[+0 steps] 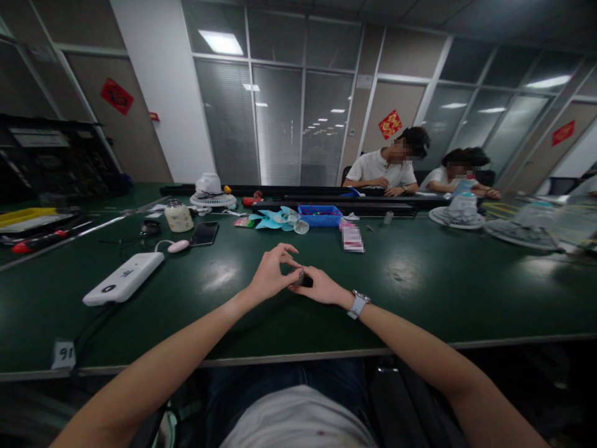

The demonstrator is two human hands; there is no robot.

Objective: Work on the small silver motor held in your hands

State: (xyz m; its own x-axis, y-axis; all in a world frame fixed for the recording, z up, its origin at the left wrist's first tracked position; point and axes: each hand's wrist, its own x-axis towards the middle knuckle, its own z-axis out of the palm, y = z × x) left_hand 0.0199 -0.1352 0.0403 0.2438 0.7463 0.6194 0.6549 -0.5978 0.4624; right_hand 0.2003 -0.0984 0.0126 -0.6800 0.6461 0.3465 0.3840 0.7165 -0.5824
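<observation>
My left hand (273, 272) and my right hand (321, 287) meet over the middle of the green table. Between their fingertips is a small grey and dark part (301, 277), mostly hidden, whose kind I cannot make out. The left thumb presses against it while the left index finger arches above. From the other side, my right thumb and fingers close around it. A watch with a light strap (359, 305) sits on my right wrist.
Beyond my hands lie light-blue fan blades (277, 218), a blue tray (319, 215) and a pink-and-white packet (352, 236). To the left are a white power bank (124, 278), a phone (204, 234) and a jar (178, 216). Two people sit across the green table (433, 292).
</observation>
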